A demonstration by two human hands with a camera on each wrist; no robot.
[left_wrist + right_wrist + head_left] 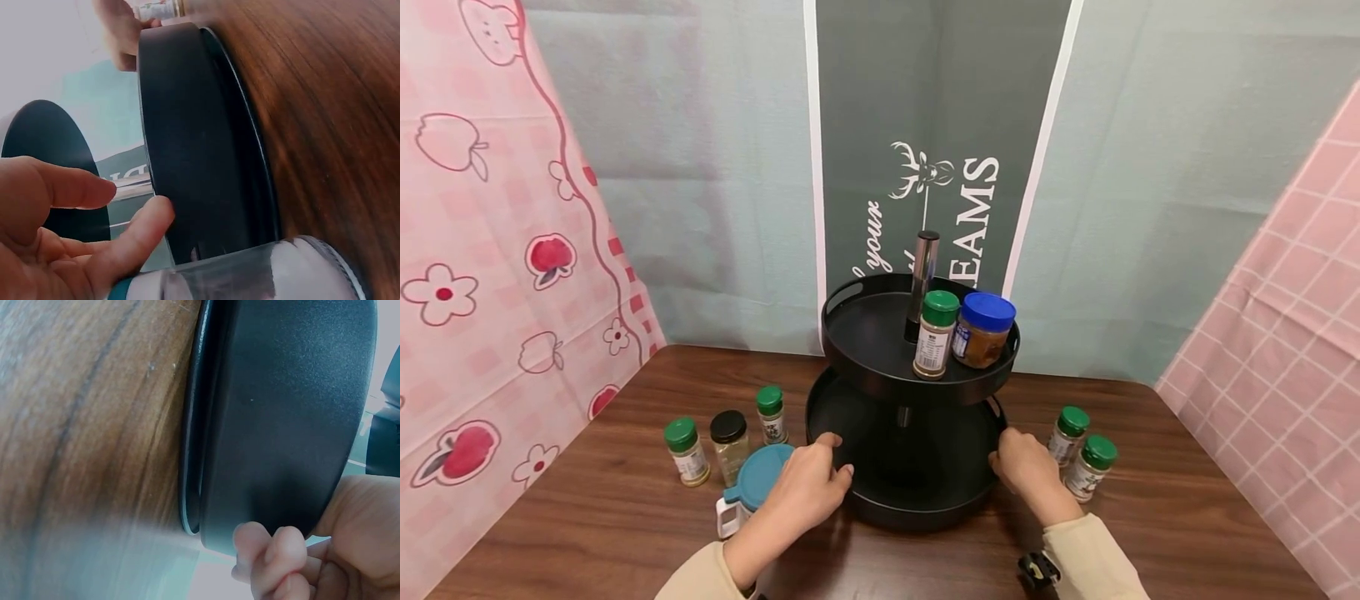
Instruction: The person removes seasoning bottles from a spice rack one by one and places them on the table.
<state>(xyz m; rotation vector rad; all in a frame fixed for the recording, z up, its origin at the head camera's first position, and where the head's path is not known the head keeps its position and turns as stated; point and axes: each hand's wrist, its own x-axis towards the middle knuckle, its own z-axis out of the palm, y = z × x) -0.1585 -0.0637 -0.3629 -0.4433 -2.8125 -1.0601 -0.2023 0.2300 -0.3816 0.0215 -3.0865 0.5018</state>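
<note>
A black two-tier round tray stand [917, 518] stands on the wooden table, a metal post rising through its middle. My right hand [1030, 471] grips the right rim of the lower tray. In the right wrist view its curled fingers [284, 553] lie against the outer wall, the thumb over the rim. At the lower tray's left rim is my left hand [808, 487], its thumb and index finger apart; the left wrist view shows the thumb [159, 215] at the rim. The upper tray bears a green-capped spice bottle [934, 346] and a blue-lidded jar [983, 333].
Left of the stand are a teal-lidded container [763, 475] with a white handle, a black-capped bottle [732, 454] and two green-capped bottles [688, 458]. Two more green-capped bottles [1086, 479] stand beside my right hand. Cloth curtains [700, 208] hang behind the table [587, 517].
</note>
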